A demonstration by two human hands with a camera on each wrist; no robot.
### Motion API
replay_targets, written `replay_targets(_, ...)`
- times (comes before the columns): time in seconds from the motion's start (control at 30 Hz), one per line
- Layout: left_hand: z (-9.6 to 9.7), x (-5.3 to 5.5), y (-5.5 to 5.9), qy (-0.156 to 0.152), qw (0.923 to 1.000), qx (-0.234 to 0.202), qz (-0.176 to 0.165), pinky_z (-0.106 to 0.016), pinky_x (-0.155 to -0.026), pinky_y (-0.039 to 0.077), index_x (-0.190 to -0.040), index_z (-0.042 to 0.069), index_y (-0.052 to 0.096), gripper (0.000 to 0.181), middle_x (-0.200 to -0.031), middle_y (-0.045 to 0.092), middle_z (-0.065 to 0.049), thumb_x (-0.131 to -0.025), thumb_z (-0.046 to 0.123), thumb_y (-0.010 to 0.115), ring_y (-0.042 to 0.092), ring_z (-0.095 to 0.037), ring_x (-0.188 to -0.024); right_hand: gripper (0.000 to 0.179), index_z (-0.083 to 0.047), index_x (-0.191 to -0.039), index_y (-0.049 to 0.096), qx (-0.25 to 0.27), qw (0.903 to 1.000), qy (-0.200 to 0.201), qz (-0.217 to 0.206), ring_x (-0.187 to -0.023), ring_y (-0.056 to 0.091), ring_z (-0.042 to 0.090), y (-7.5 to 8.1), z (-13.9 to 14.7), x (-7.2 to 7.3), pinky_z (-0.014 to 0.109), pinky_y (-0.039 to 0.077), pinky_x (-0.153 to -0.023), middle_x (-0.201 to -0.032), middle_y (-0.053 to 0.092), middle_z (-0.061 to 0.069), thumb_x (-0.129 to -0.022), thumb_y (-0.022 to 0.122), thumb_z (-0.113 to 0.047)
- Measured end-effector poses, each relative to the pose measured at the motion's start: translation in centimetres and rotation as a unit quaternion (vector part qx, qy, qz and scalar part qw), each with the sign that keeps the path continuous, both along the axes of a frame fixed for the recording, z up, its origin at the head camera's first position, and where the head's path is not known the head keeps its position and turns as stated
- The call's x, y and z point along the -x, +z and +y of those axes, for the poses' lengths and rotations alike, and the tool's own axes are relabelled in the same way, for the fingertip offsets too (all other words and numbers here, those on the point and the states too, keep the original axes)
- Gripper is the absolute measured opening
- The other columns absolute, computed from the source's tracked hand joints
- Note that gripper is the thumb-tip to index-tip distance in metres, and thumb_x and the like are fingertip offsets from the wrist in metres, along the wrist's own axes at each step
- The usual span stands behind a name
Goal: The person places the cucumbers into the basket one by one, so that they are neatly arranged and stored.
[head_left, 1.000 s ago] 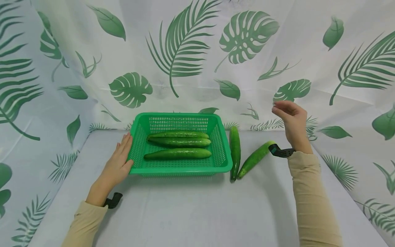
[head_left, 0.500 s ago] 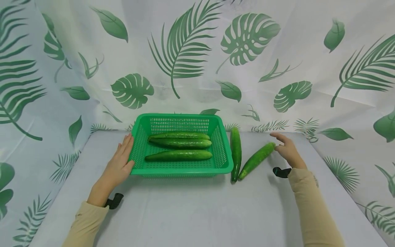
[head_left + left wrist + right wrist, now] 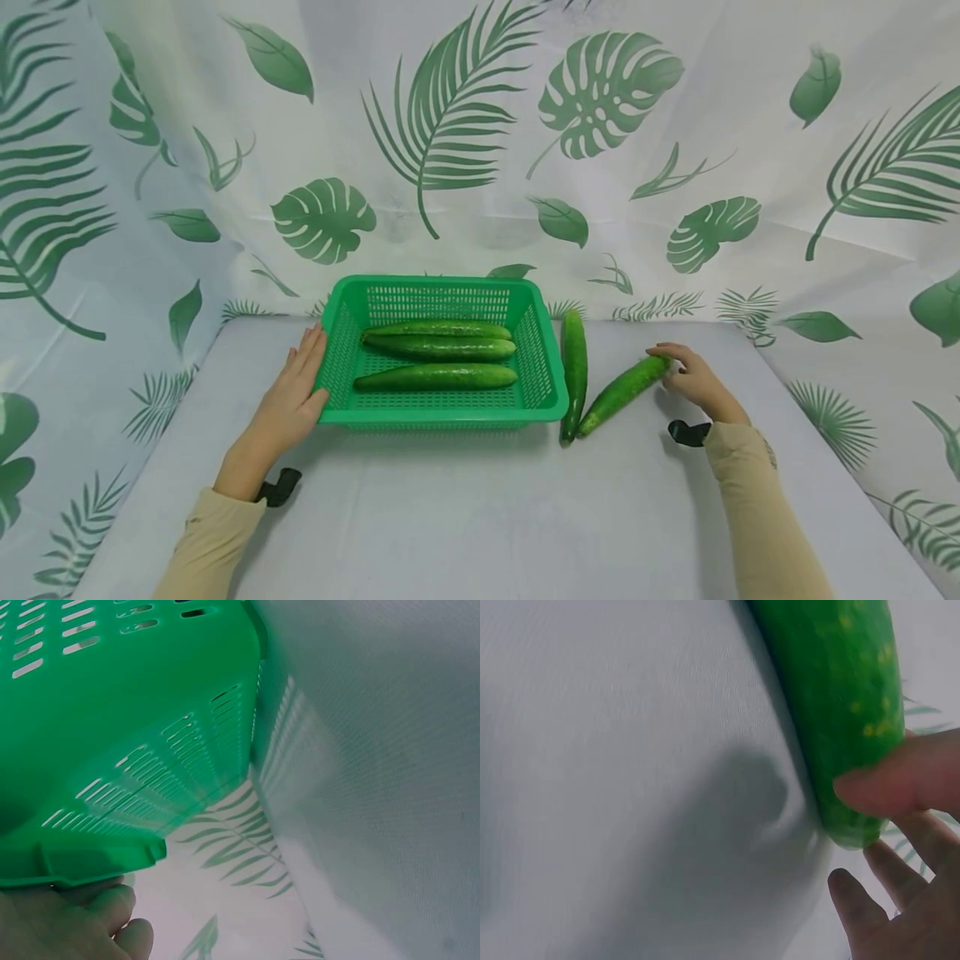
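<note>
Judged as grasp step: straddled upper end of cucumber (image 3: 621, 397), right of frame centre, with right hand (image 3: 699, 387); couldn't tell if clamped. Laid straight-fingered left hand (image 3: 287, 402) against basket (image 3: 450, 415), left of centre. Called for firm pinch, then lift.

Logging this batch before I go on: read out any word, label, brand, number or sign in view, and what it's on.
No text can be read in any view.
Green basket, cucumbers: no writing seen.
Leaf-print cloth: printed leaves only, no letters.
Black wrist cameras: too small to tell.
</note>
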State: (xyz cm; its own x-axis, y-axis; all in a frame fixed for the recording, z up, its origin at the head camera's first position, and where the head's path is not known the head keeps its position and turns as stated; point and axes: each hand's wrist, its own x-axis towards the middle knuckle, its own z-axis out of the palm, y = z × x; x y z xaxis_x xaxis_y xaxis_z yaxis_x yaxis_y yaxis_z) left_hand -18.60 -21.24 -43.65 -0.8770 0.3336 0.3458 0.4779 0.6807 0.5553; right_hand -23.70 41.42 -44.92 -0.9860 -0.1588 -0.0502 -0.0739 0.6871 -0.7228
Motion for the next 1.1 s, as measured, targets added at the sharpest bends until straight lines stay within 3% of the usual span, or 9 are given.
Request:
replay_targets(0.2, 0.0, 0.0, -0.1, -0.001, 1.0000, -0.003, -0.001, -0.052, -0.121, 0.006, -0.155, -0.009, 0.014, 0.073, -0.163, 0.008, -0.022, -0.087, -0.001, 0.042, 0.007, -0.040, -0.150, 0.052, 0.012, -0.134, 0.052, 0.016, 0.9998, -0.014, 0.006, -0.139, 0.021, 0.054, 0.0, 0.9, -1.4, 0.074, 0.021, -0.106, -0.145, 0.035, 0.034, -0.082, 0.054, 0.012)
replay_targets(0.4, -0.1, 0.1, -0.3, 0.001, 1.0000, -0.001, -0.004, -0.052, -0.121, 0.005, -0.155, -0.009, 0.013, 0.074, -0.164, 0.007, -0.022, -0.087, -0.001, 0.042, 0.006, -0.039, -0.150, 0.049, 0.013, -0.129, 0.054, 0.031, 0.9983, -0.048, 0.009, -0.131, 0.031, 0.049, -0.5, 2.0, -3.4, 0.067, 0.031, -0.105, -0.140, 0.038, 0.033, -0.080, 0.064, 0.011)
replay_targets(0.47, -0.2, 0.1, -0.4, 0.000, 1.0000, -0.002, -0.001, -0.054, -0.120, 0.006, -0.155, -0.009, 0.014, 0.074, -0.163, 0.008, -0.023, -0.087, -0.001, 0.042, 0.006, -0.040, -0.150, 0.049, 0.011, -0.127, 0.055, 0.026, 0.9974, -0.067, -0.001, -0.125, 0.038, 0.042, -0.8, 2.3, -4.3, 0.056, 0.041, -0.102, -0.139, 0.040, 0.030, -0.081, 0.068, 0.007)
replay_targets(0.57, -0.1, 0.1, -0.4, 0.000, 1.0000, -0.004, 0.000, -0.054, -0.120, 0.006, -0.154, -0.010, 0.014, 0.074, -0.163, 0.009, -0.024, -0.087, -0.001, 0.042, 0.006, -0.039, -0.150, 0.049, 0.008, -0.126, 0.056, 0.019, 0.9963, -0.083, -0.015, -0.110, 0.049, 0.030, -1.1, 2.8, -5.7, 0.035, 0.051, -0.087, -0.133, 0.046, 0.025, -0.080, 0.074, 0.001)
replay_targets(0.67, -0.1, 0.0, -0.3, 0.001, 1.0000, -0.005, 0.000, -0.053, -0.120, 0.006, -0.154, -0.009, 0.014, 0.074, -0.163, 0.009, -0.023, -0.087, 0.000, 0.042, 0.006, -0.039, -0.150, 0.051, 0.005, -0.126, 0.056, 0.027, 0.9955, -0.087, -0.027, -0.099, 0.052, 0.017, -1.3, 3.4, -7.1, 0.023, 0.048, -0.075, -0.125, 0.052, 0.013, -0.081, 0.077, -0.005)
replay_targets(0.8, 0.0, 0.0, -0.2, 0.003, 1.0000, -0.006, -0.003, -0.053, -0.120, 0.006, -0.155, -0.009, 0.015, 0.074, -0.164, 0.009, -0.021, -0.087, 0.000, 0.042, 0.007, -0.038, -0.150, 0.057, -0.001, -0.131, 0.056, 0.033, 0.9949, -0.089, -0.034, -0.095, 0.051, 0.009, -1.6, 3.9, -8.4, 0.020, 0.046, -0.076, -0.117, 0.052, -0.003, -0.082, 0.081, -0.015)
replay_targets(1.1, 0.0, 0.0, 0.0, 0.003, 1.0000, -0.006, -0.003, -0.049, -0.121, 0.005, -0.155, -0.008, 0.014, 0.074, -0.164, 0.008, -0.019, -0.087, 0.000, 0.042, 0.007, -0.038, -0.150, 0.061, -0.006, -0.138, 0.055, 0.039, 0.9950, -0.081, -0.044, -0.098, 0.050, 0.010, -1.5, 4.3, -9.0, 0.019, 0.047, -0.077, -0.120, 0.050, -0.002, -0.084, 0.079, -0.024)
